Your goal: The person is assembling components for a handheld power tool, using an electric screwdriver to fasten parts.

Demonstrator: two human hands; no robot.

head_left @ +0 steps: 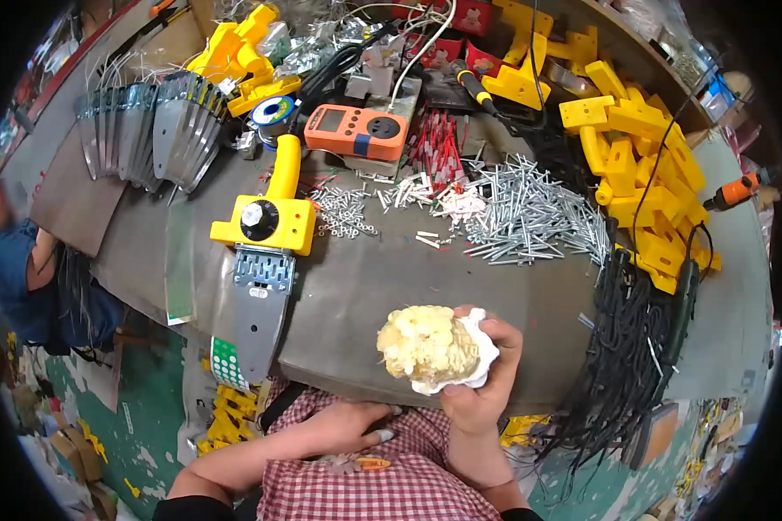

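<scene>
In my right hand (487, 391) is a pale yellow, bumpy piece that looks like a partly eaten corn cob (426, 343). A crumpled white tissue (476, 365) lies between it and my fingers. I hold it above the near edge of the workbench (347, 334). My left hand (352, 430) rests on my lap, on the red checked apron (321, 495), with its fingers stretched and nothing in them. Left of the cob, a yellow-handled tool (274, 221) with a black knob and a flat grey metal plate lies on the bench, untouched.
Screws (530, 213) are heaped beyond the cob, near small nuts (343, 213) and red wires (439, 148). An orange meter (356, 130) sits farther back. Yellow housings (643, 165) and black cables (626, 330) crowd the right; metal plates (182, 130) stand left. Another person (30, 278) is at far left.
</scene>
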